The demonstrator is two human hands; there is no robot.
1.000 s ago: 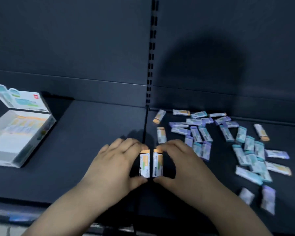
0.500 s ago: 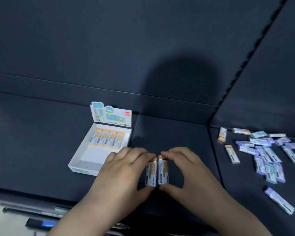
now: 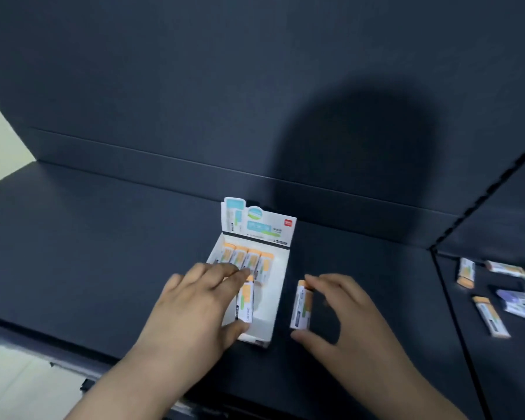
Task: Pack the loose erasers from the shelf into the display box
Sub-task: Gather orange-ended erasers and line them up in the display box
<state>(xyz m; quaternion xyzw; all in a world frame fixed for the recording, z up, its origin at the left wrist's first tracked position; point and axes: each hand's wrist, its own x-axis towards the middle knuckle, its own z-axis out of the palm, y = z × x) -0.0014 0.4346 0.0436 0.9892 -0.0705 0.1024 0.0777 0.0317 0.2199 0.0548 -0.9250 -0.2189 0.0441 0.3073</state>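
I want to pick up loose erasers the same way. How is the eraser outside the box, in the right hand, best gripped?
By its two short ends, from its right side. The eraser is a long, slim bar lying beside the display box, so the right hand spans its length: fingertips on the orange far end, thumb on the near end. That leaves the long faces free, which should help it slide in beside the packed row.
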